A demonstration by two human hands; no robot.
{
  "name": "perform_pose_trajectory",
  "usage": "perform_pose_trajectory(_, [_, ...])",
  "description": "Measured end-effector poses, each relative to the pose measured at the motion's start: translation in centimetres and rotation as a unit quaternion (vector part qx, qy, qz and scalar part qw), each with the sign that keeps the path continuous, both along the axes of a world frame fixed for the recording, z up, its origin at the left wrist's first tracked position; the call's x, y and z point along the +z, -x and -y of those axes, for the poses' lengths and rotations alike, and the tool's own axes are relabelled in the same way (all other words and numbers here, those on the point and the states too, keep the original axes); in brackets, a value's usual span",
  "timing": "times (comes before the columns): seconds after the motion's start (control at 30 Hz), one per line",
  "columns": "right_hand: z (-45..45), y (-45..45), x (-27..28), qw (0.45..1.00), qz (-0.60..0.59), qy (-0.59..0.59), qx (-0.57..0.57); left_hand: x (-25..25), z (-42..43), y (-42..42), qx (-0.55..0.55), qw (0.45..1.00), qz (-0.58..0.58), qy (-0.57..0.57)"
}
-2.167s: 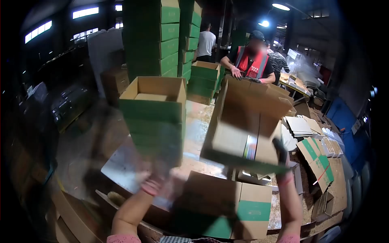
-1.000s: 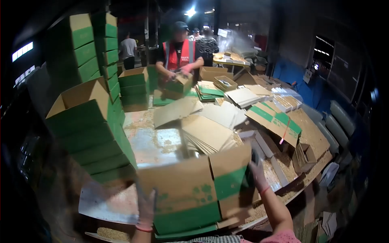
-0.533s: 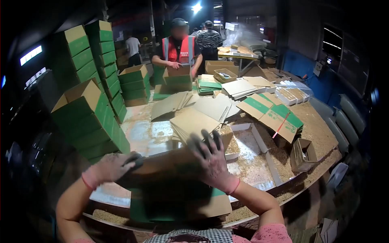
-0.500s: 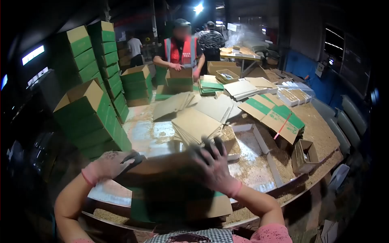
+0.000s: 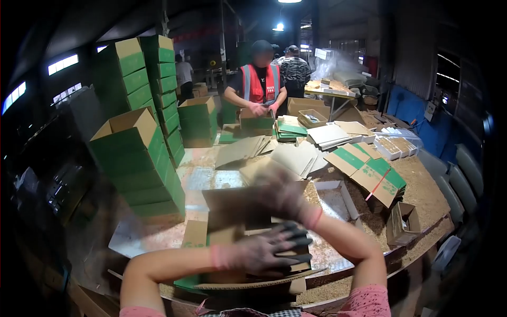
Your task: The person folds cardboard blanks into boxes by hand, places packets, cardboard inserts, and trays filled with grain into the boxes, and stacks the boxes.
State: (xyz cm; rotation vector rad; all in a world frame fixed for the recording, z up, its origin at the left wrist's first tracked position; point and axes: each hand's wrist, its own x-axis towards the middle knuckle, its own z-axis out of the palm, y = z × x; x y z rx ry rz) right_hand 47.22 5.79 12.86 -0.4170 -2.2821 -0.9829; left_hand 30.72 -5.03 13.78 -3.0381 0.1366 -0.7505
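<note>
A green and brown cardboard box [image 5: 228, 236] is in front of me at the near edge of the table, its flaps standing out at several sides. My left hand [image 5: 272, 248], in a grey glove with dark fingertips, reaches across the box opening with fingers stretched out. Below it, the near flap [image 5: 253, 282] juts toward me. My right hand [image 5: 288, 198], gloved too, is over the far side of the box beside a raised dark flap [image 5: 224, 202]. Motion smears its fingers, so its grip is unclear.
Nested green boxes [image 5: 134, 174] rise at the left, with taller stacks [image 5: 166, 87] behind. Flat cardboard sheets [image 5: 296, 157] and folded green cartons [image 5: 369, 171] lie on the sawdust-strewn table. A small open box [image 5: 403, 224] stands right. Across, a person in a red vest [image 5: 261, 84] handles a box.
My left hand has moved right, from the box's left end to across its opening. My right hand has shifted over the far side. The box's flaps now stand apart. My view has shifted.
</note>
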Motion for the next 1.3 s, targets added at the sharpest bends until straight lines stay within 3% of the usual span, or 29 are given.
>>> perform_pose_trajectory(0.03, [-1.3,-0.2,1.1,1.000,0.004,0.000,-0.007,-4.7,0.0,-1.3,0.014,0.995,-0.032,0.097])
perform_pose_trajectory(0.07, [-2.7,-0.4,1.8,0.991,-0.057,0.048,-0.110,-5.8,-0.7,-1.8,0.111,0.927,-0.312,0.179])
perform_pose_trajectory(0.13, [-4.9,-0.6,2.1,0.923,-0.183,0.135,-0.311,-5.8,-2.6,-1.7,0.140,0.930,-0.298,0.163])
perform_pose_trajectory(0.23, [0.7,-1.9,-2.9,0.929,-0.080,0.247,-0.262,0.1,-3.3,0.7,-0.068,0.902,-0.285,0.318])
perform_pose_trajectory(0.27, [4.6,-0.9,-3.1,0.856,0.040,0.373,-0.356,2.2,-0.3,0.8,0.004,0.933,-0.303,0.195])
perform_pose_trajectory(0.3, [5.2,-1.6,-4.9,0.840,-0.074,0.469,-0.263,5.2,1.6,0.9,0.112,0.933,-0.333,0.084])
perform_pose_trajectory(0.33, [5.5,-2.1,-5.1,0.833,-0.172,0.496,-0.175,5.9,0.4,1.1,0.104,0.932,-0.338,0.085])
perform_pose_trajectory(0.4, [4.9,-3.3,-7.1,0.824,-0.258,0.504,-0.026,4.9,-2.3,1.9,0.309,0.897,-0.307,0.072])
perform_pose_trajectory(0.47, [7.7,-3.4,-6.9,0.609,-0.473,0.637,0.019,-1.2,-5.1,6.1,0.412,0.894,-0.171,0.043])
perform_pose_trajectory(0.5, [10.4,-3.4,-5.8,0.583,-0.479,0.656,-0.032,-1.9,-4.7,7.9,0.413,0.893,-0.171,0.047])
perform_pose_trajectory(0.57, [13.8,-5.8,-10.9,0.469,-0.317,0.824,0.019,-1.6,-4.9,11.2,0.407,0.908,-0.069,0.064])
perform_pose_trajectory(0.6, [14.9,-4.2,-9.4,0.491,-0.313,0.812,0.024,-1.3,-4.5,12.4,0.405,0.909,-0.069,0.065])
perform_pose_trajectory(0.63, [16.1,-2.7,-8.0,0.514,-0.309,0.800,0.028,-1.0,-3.5,13.4,0.333,0.904,0.062,0.263])
perform_pose_trajectory(0.67, [16.0,-2.4,-6.3,0.507,-0.332,0.794,0.053,-1.0,-2.9,14.4,0.241,0.843,0.185,0.443])
perform_pose_trajectory(0.7, [15.9,-2.2,-4.7,0.500,-0.353,0.787,0.079,-2.3,-2.7,15.3,0.240,0.842,0.175,0.450])
perform_pose_trajectory(0.8, [12.5,0.9,5.1,0.717,-0.329,0.611,0.069,-8.3,-2.6,17.4,0.154,0.618,0.408,0.654])
perform_pose_trajectory(0.87, [11.6,7.6,3.7,0.891,-0.100,0.444,-0.015,-9.7,-2.6,19.0,0.015,0.617,0.398,0.679])
perform_pose_trajectory(0.9, [11.5,10.4,1.3,0.870,-0.068,0.484,0.071,-9.6,-2.4,18.8,0.029,0.684,0.396,0.612])
perform_pose_trajectory(0.93, [12.4,13.6,-2.9,0.916,-0.004,0.385,0.115,-9.4,-2.2,18.7,0.044,0.741,0.399,0.538])
perform_pose_trajectory(0.97, [13.8,15.9,-5.9,0.925,0.036,0.355,0.133,-8.8,-1.8,18.4,0.270,0.783,0.323,0.458])
perform_pose_trajectory(1.0, [14.5,17.1,-5.0,0.765,0.112,0.620,0.132,-7.9,-1.4,18.2,0.478,0.777,0.227,0.342])
perform_pose_trajectory(1.03, [14.6,15.4,-3.0,0.780,0.114,0.601,0.131,-6.3,0.0,17.2,0.397,0.691,0.322,0.511])
perform_pose_trajectory(1.07, [14.5,12.4,0.0,0.795,0.116,0.581,0.133,-5.2,0.6,17.9,0.407,0.661,0.312,0.549])
perform_pose_trajectory(1.1, [13.1,8.7,0.5,0.825,-0.054,0.551,0.116,-4.0,1.2,18.6,0.416,0.628,0.301,0.585])
perform_pose_trajectory(1.13, [11.8,5.0,1.0,0.824,-0.226,0.508,0.108,-3.1,1.3,18.5,0.407,0.660,0.306,0.552])
perform_pose_trajectory(1.17, [8.8,-0.4,-2.5,0.750,-0.391,0.526,0.091,-2.7,1.2,18.5,0.418,0.635,0.342,0.552])
perform_pose_trajectory(1.2, [5.8,-3.9,-6.7,0.747,-0.499,0.440,-0.020,-2.4,1.2,18.5,0.417,0.622,0.358,0.558])
perform_pose_trajectory(1.27, [-0.3,-10.8,-14.8,0.617,-0.700,0.281,-0.225,-3.6,0.5,18.9,0.415,0.609,0.373,0.564])
perform_pose_trajectory(1.3, [-2.4,-12.9,-21.3,0.554,-0.669,0.328,-0.372,-6.2,-0.8,20.2,0.429,0.593,0.367,0.574])
